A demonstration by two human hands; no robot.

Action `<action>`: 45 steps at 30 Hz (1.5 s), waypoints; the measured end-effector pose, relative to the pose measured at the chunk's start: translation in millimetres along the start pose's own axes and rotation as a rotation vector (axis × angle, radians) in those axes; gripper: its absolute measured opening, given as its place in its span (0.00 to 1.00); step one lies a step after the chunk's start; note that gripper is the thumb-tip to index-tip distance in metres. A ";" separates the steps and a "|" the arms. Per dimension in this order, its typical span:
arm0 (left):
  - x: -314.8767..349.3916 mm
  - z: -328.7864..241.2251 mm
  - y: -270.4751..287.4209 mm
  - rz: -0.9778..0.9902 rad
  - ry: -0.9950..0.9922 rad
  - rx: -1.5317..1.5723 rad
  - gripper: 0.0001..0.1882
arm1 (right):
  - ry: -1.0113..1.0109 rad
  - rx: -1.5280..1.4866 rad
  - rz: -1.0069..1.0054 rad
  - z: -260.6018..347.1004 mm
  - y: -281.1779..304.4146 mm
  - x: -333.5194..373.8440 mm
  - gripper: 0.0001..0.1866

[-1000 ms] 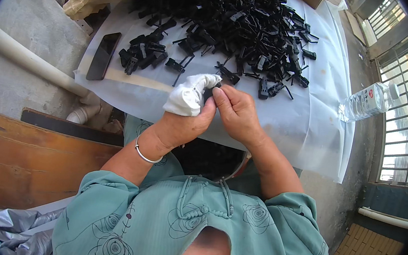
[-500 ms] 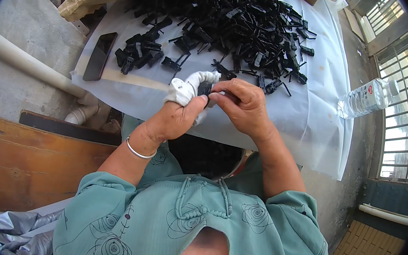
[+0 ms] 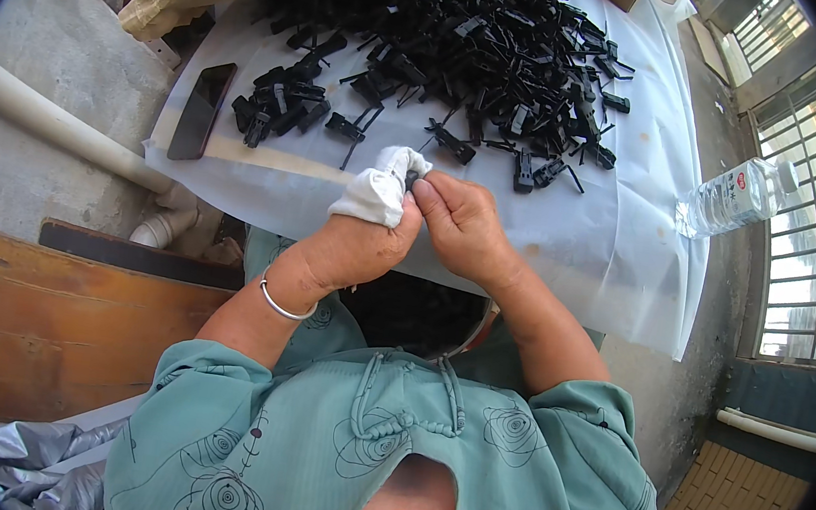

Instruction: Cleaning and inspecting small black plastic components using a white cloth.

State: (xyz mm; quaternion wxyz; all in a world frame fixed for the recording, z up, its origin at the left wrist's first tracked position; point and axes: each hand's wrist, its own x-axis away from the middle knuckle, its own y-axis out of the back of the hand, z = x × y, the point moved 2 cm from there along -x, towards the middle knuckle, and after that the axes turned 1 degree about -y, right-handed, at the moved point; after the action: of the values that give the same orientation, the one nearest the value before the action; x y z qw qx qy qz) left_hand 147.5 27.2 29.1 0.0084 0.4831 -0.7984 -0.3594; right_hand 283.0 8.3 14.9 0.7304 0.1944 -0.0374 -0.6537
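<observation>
My left hand (image 3: 370,236), its fingers covered by a white cloth glove (image 3: 377,196), is closed around a small black plastic part (image 3: 412,181), of which only a bit shows. Against it, the thumb and fingers of my right hand (image 3: 463,216) are pinched together at the same part. Whatever lies between the right fingertips is hidden. Just beyond my hands, a loose black plastic part with a thin stem (image 3: 453,145) rests on the white sheet (image 3: 571,238). Another such part (image 3: 347,128) lies to its left.
A large heap of black plastic parts (image 3: 452,48) covers the far table, with a smaller cluster (image 3: 280,99) at left. A phone (image 3: 203,111) lies by the left edge; a clear bottle (image 3: 737,197) lies at the right. Below the table edge sits a dark, round-rimmed container (image 3: 421,317).
My left hand has turned inward, hiding most of the black part. My right hand has come closer to it, fingers more curled. A few loose parts ahead now show more fully.
</observation>
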 end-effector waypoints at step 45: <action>-1.6 -4.8 -6.7 -0.224 -0.126 0.026 0.15 | 0.079 0.115 -0.117 7.0 8.8 4.3 0.13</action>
State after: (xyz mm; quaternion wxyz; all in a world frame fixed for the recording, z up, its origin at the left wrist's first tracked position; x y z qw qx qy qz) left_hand 155.1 23.9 29.3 -0.0881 0.5457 -0.7429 -0.3775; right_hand 289.8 3.2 23.5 0.6793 0.2636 -0.0345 -0.6840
